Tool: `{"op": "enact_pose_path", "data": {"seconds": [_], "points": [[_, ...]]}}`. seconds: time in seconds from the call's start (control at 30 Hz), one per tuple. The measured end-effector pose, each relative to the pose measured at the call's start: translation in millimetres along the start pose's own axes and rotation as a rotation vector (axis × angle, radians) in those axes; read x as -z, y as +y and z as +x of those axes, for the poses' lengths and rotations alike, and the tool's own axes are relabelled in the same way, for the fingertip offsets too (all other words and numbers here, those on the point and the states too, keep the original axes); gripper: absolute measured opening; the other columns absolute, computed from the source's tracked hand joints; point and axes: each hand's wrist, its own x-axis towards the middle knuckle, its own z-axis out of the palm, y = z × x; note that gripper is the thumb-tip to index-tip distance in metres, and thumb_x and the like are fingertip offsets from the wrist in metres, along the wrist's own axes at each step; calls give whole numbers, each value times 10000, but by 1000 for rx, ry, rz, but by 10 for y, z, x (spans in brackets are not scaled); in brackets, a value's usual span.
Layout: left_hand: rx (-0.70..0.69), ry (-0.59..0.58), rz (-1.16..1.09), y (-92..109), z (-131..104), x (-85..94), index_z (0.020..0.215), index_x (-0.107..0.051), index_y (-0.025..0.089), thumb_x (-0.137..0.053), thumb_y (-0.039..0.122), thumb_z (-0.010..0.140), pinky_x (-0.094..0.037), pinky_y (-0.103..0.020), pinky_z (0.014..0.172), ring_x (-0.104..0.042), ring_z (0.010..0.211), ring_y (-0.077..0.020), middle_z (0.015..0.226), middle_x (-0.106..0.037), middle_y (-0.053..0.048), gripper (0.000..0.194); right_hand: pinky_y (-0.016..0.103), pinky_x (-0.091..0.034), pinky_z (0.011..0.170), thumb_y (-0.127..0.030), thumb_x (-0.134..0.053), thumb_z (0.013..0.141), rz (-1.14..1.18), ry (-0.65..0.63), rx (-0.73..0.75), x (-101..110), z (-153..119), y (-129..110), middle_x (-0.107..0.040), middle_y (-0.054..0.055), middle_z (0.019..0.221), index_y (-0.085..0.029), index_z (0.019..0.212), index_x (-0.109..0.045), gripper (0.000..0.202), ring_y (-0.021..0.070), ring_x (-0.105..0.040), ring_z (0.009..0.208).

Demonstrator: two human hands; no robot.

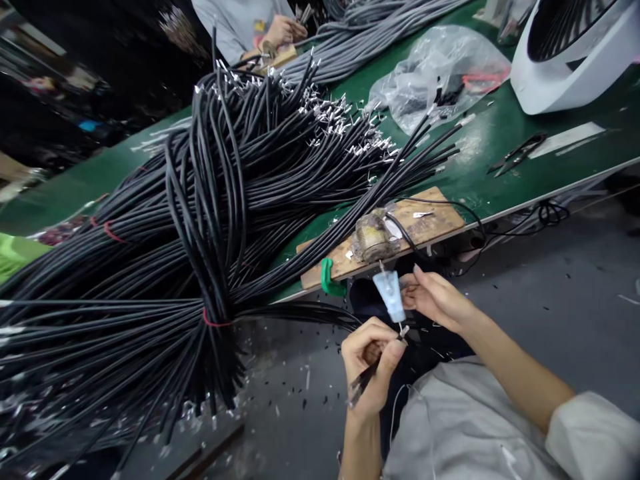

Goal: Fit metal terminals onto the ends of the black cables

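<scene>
In the head view, my left hand is closed around a black cable. The cable's pale end pokes out by the thumb, right under a light-blue tapered piece. That piece sits on the thin shaft of a small, worn motor, fixed on a wooden board. My right hand is beside the blue piece, fingers loosely bent and thumb apart. Its fingertips are partly behind the piece, so touching cannot be told; nothing shows in its grasp.
A large heap of black cables with stripped ends covers the green table. A green clamp grips the board's edge. Scissors, a plastic bag and a white fan lie beyond. A co-worker's hand is across the table.
</scene>
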Motion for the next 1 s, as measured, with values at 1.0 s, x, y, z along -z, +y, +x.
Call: {"op": "enact_pose_path", "data": {"seconds": [1.0], "points": [[53, 152, 265, -33, -277, -75, 809, -611, 168, -615, 282, 879, -349, -181, 516, -453, 584, -81, 710, -463, 22, 134, 320, -397, 658, -153, -657, 817, -808, 97, 740, -306, -466, 153, -550, 23, 658, -175, 690, -624, 133, 166, -471, 681]]}}
